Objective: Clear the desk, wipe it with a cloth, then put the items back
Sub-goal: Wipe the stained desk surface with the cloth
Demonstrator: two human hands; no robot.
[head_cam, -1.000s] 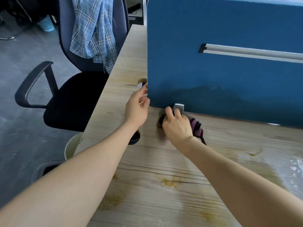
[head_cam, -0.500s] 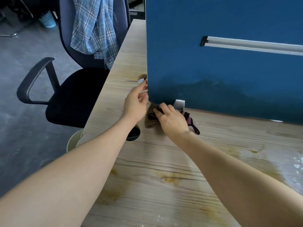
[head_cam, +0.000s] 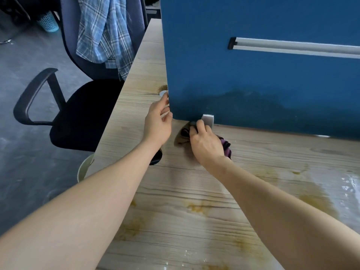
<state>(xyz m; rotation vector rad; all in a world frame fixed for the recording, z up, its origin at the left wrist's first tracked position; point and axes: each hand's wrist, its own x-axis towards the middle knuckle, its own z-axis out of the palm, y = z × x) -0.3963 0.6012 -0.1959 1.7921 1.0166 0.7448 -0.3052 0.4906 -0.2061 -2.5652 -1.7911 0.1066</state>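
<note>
The light wooden desk (head_cam: 194,191) carries brownish stains and wet patches. A dark purple cloth (head_cam: 226,146) lies bunched at the foot of the blue partition (head_cam: 253,75). My right hand (head_cam: 205,143) covers most of the cloth and presses it onto the desk beside the partition's grey metal bracket (head_cam: 208,119). My left hand (head_cam: 158,123) is at the partition's left edge, fingers relaxed and touching that edge.
A black office chair (head_cam: 78,114) with a plaid shirt (head_cam: 105,32) over its back stands left of the desk. A pale bucket (head_cam: 83,168) sits on the floor under the desk's edge. A round cable hole (head_cam: 156,157) opens beneath my left forearm.
My right hand has slid the cloth a little to the left along the partition's base, towards the bracket and the corner. My left hand has stayed at the partition's edge.
</note>
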